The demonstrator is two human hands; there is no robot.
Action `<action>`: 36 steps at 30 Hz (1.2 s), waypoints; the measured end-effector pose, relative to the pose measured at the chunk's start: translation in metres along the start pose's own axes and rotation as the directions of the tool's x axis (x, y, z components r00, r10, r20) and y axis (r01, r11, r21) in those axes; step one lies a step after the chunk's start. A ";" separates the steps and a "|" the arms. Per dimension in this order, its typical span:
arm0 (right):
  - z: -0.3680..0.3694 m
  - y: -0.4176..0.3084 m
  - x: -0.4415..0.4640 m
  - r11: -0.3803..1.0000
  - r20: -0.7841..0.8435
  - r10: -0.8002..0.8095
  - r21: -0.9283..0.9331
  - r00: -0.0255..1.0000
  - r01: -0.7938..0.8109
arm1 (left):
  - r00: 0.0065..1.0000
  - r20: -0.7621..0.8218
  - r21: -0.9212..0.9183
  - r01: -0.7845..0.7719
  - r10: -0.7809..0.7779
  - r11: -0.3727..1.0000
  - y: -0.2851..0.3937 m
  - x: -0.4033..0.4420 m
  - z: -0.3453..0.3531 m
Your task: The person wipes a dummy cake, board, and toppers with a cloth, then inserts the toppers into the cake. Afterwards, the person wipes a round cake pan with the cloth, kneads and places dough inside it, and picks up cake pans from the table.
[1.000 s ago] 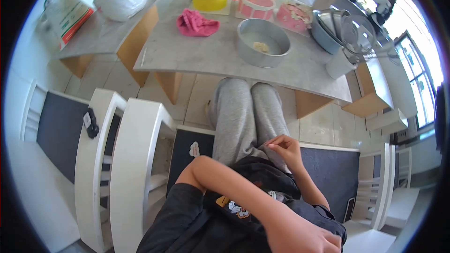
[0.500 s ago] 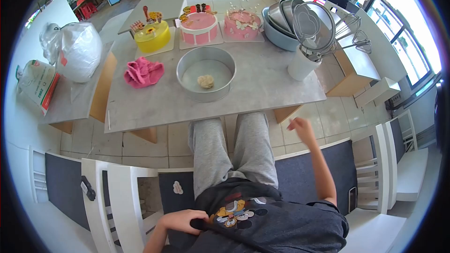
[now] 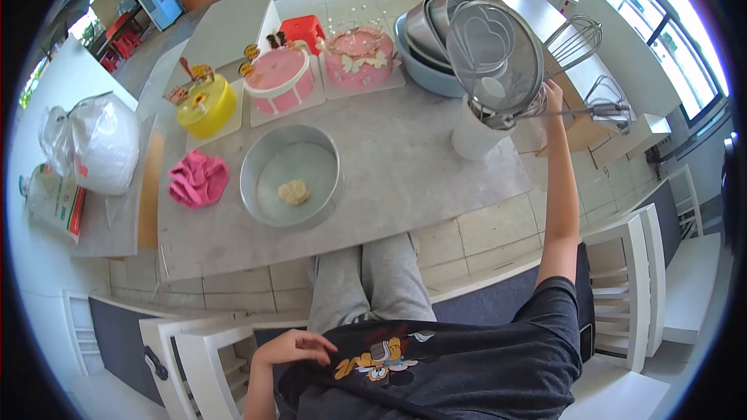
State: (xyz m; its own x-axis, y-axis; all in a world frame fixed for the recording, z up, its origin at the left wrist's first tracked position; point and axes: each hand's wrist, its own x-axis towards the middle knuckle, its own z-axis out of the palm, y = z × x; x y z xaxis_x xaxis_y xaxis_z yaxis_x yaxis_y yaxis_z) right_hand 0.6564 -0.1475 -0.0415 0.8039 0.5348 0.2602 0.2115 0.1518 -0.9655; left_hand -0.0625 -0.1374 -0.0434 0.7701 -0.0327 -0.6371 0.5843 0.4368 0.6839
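My right hand (image 3: 553, 99) is at the utensils that lean out of a white cup (image 3: 476, 134), beside the whisk handles. Its fingers are partly hidden, so their grip is unclear. A balloon whisk (image 3: 574, 45) points up and to the right, while a second wire whisk (image 3: 607, 103) sticks out sideways. In front of them leans a round mesh sieve (image 3: 523, 47). My left hand (image 3: 299, 348) rests against the dark shirt with its fingers loosely stretched out, holding nothing. A round metal cake pan (image 3: 333, 204) on the table contains a small pale lump (image 3: 293, 192).
A crumpled pink cloth (image 3: 199, 179) lies left of the pan. Behind stand a yellow cake (image 3: 206, 113) and two pink cakes (image 3: 280, 82) on boards. Metal bowls sit in a blue basin (image 3: 428, 74). White bags (image 3: 109, 148) occupy the left side table.
My right hand has moved from beside the legs up to the utensils in the cup. My left hand's fingers have loosened. The view has turned and shifted.
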 end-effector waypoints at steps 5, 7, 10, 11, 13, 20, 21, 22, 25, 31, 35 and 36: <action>0.039 0.001 0.070 0.729 0.034 -0.434 -0.575 0.900 0.372 | 0.855 -0.495 0.197 -0.062 0.154 0.978 0.010 0.044 -0.040; 0.060 -0.028 0.066 0.716 0.067 -0.429 -0.583 0.901 0.384 | 0.861 -0.465 0.181 -0.134 0.205 0.974 0.045 0.049 -0.041; 0.073 -0.042 0.075 0.574 0.193 -0.508 -0.651 0.839 0.497 | 0.892 -0.393 0.186 -0.159 0.222 0.970 0.102 0.047 -0.038; 0.073 -0.041 0.078 0.421 0.301 -0.571 -0.691 0.764 0.587 | 0.919 -0.347 0.204 -0.119 0.186 0.972 0.119 0.046 -0.036; 0.081 -0.049 0.073 0.372 0.279 -0.611 -0.725 0.741 0.580 | 0.932 -0.319 0.282 -0.078 0.170 0.956 0.156 0.045 -0.029; 0.098 -0.061 0.072 0.402 0.184 -0.494 -0.818 0.850 0.411 | 0.887 -0.202 0.590 -0.229 0.416 0.774 0.247 0.097 -0.056; 0.097 -0.063 0.070 0.402 0.183 -0.492 -0.819 0.851 0.409 | 0.828 -0.232 0.591 -0.297 0.511 0.750 0.257 0.106 -0.060; 0.095 -0.066 0.071 0.443 0.211 -0.480 -0.780 0.852 0.442 | 0.757 -0.259 0.595 -0.364 0.600 0.717 0.266 0.113 -0.061; 0.083 -0.060 0.083 0.511 0.275 -0.459 -0.696 0.845 0.504 | 0.764 -0.218 0.546 -0.421 0.608 0.724 0.286 0.124 -0.059; 0.064 -0.050 0.102 0.634 0.277 -0.437 -0.580 0.856 0.512 | 0.773 -0.193 0.497 -0.454 0.605 0.739 0.300 0.137 -0.064; 0.057 -0.075 0.100 0.722 0.193 -0.242 -0.620 0.951 0.309 | 0.756 -0.206 0.481 -0.475 0.622 0.737 0.301 0.135 -0.072; 0.052 -0.073 0.104 0.719 0.189 -0.247 -0.622 0.950 0.311 | 0.750 -0.214 0.475 -0.480 0.626 0.738 0.301 0.134 -0.072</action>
State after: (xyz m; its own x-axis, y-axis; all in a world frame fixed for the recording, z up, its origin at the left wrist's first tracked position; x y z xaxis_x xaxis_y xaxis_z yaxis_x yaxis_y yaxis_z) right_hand 0.6950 -0.0597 0.0568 0.6066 0.6282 0.4872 0.7473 -0.2415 -0.6190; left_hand 0.1976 0.0543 0.0515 0.8884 0.4416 -0.1256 0.1825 -0.0888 0.9792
